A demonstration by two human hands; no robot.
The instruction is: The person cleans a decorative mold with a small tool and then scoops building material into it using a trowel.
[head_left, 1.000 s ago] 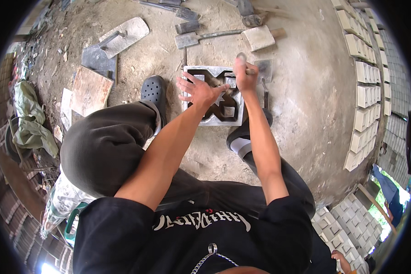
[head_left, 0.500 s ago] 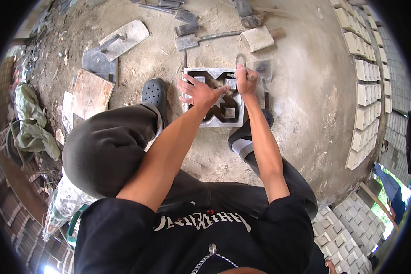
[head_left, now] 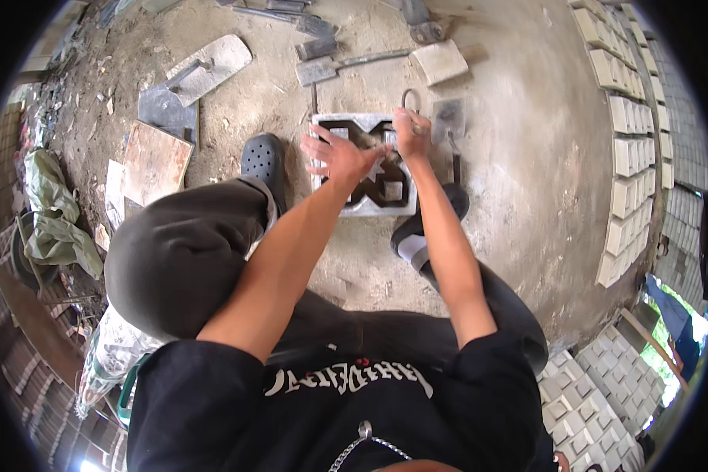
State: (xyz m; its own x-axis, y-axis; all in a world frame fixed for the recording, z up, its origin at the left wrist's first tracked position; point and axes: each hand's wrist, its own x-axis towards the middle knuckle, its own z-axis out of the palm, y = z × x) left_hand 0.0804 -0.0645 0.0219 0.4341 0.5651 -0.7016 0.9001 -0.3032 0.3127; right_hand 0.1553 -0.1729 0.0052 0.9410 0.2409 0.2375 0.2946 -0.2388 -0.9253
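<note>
On the floor between my feet lies a grey rectangular mould frame (head_left: 377,208) with dark angular cavities and a star-shaped piece at its middle. My left hand (head_left: 346,159) rests over its left half, fingers spread, the thumb stretched right toward the centre. By the upper right corner my right hand (head_left: 414,135) is closed round a thin tool with a metal loop (head_left: 410,94) sticking out above the fist. The tool's lower part is hidden by the hand. Both thumbs sit close together over the mould.
A flat trowel (head_left: 448,122) lies just right of the mould. Beyond it are a spatula-like tool (head_left: 315,72) and a pale block (head_left: 440,61). Boards (head_left: 157,161) and a plastering float (head_left: 210,71) lie left; rows of pale blocks (head_left: 629,157) line the right.
The right hand and its looped tool have shifted slightly left over the mould. My left hand stays spread in nearly the same place; the whole view has moved a little.
</note>
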